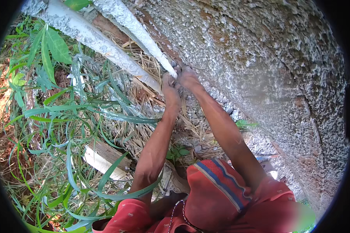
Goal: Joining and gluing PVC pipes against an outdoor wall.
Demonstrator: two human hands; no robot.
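Note:
A narrow white-coated pole [140,33] slants down from the top edge to the foot of the rock. My left hand [170,86] and my right hand [187,79] meet at its lower end, their fingers curled round it; some fingertips are hidden. Beside it, to the left, lies a thicker, pale, crusted pole [101,44], its broken end close to my left wrist. Small grey stones and dry straw lie around my hands.
A large speckled rock face [268,70] fills the right side. Grass [81,128] and broad leaves [56,44] cover red soil on the left. A pale split piece of wood [103,163] lies near my left forearm.

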